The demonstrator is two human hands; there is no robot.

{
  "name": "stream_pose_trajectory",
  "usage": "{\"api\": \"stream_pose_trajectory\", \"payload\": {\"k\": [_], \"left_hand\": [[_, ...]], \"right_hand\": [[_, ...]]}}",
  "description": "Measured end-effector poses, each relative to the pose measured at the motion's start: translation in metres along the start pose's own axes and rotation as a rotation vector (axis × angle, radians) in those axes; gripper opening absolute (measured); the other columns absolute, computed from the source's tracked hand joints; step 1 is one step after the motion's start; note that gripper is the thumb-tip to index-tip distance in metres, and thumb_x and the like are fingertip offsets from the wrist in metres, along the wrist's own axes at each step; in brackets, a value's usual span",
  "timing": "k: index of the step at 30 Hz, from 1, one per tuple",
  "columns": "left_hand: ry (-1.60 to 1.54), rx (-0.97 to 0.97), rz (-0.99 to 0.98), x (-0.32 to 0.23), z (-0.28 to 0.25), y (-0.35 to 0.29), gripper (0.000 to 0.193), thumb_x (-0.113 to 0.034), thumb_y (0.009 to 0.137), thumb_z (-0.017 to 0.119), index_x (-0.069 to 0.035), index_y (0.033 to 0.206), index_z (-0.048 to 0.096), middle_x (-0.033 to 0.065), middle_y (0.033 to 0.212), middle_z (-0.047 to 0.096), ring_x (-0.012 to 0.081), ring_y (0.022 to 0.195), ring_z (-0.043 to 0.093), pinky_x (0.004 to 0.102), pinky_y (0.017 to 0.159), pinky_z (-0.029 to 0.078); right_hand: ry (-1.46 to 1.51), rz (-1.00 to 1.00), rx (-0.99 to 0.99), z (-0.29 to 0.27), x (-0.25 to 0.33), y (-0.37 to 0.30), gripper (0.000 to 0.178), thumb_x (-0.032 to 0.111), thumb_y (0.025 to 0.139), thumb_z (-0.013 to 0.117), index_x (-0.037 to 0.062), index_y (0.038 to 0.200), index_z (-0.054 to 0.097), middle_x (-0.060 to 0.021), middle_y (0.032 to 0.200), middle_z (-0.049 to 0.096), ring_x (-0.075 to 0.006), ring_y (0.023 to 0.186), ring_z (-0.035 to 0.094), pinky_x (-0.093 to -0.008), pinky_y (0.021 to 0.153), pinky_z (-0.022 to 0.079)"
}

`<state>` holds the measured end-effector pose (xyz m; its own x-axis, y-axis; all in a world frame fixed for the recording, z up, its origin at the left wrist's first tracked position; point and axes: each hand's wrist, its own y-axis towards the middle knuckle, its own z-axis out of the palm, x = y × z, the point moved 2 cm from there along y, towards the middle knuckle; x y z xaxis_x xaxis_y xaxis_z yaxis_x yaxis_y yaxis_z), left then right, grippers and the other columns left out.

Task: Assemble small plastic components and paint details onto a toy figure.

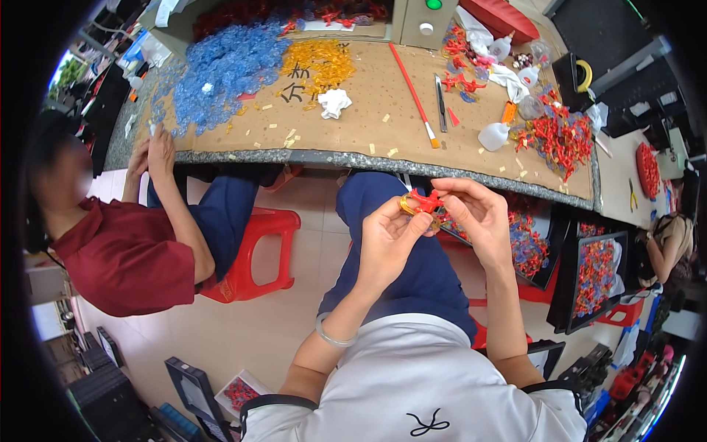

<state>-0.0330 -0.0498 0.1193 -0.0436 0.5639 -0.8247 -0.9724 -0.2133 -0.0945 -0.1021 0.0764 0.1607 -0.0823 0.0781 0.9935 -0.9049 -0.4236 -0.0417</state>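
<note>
Above my lap, just off the table's near edge, I hold a small red plastic figure [425,200] with clear yellow parts on it. My left hand [390,243] is closed round its left side, thumb across the front. My right hand [480,221] pinches at its right side with thumb and fingertips; the exact contact is partly hidden. On the cardboard-covered table [353,125] lie a heap of clear blue pieces [224,70], a smaller pile of yellow pieces [317,66] and, at the right, a heap of red figures [560,140].
A red-handled brush [414,96], a tweezers-like tool [440,103], a white squeeze bottle [493,137] and crumpled tissue [335,104] lie on the table. A person in a dark red shirt [125,258] sits at my left. Trays of red and blue pieces [595,274] stand at lower right.
</note>
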Motion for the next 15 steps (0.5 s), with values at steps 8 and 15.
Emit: {"api": "stream_pose_trajectory", "payload": {"k": [8,15], "left_hand": [[0.169,-0.032,0.006,0.004,0.003,0.001,0.019,0.004,0.086,0.064,0.007,0.104,0.061,0.0105,0.093,0.066,0.0141,0.084,0.065,0.0276,0.078,0.056],[0.092,-0.004,-0.119,0.002,0.001,0.001,0.020,0.005,0.084,0.066,0.008,0.103,0.061,0.0108,0.093,0.066,0.0141,0.083,0.064,0.0266,0.075,0.056]], "right_hand": [[-0.160,-0.077,-0.003,-0.008,-0.023,0.013,0.011,0.010,0.080,0.074,-0.0003,0.082,0.074,-0.0054,0.077,0.065,-0.0076,0.066,0.054,-0.0221,0.058,0.041],[-0.113,-0.022,-0.057,-0.007,-0.025,0.010,0.008,0.007,0.079,0.074,-0.0014,0.078,0.073,-0.0050,0.074,0.065,-0.0064,0.063,0.051,-0.0224,0.055,0.038]]}}
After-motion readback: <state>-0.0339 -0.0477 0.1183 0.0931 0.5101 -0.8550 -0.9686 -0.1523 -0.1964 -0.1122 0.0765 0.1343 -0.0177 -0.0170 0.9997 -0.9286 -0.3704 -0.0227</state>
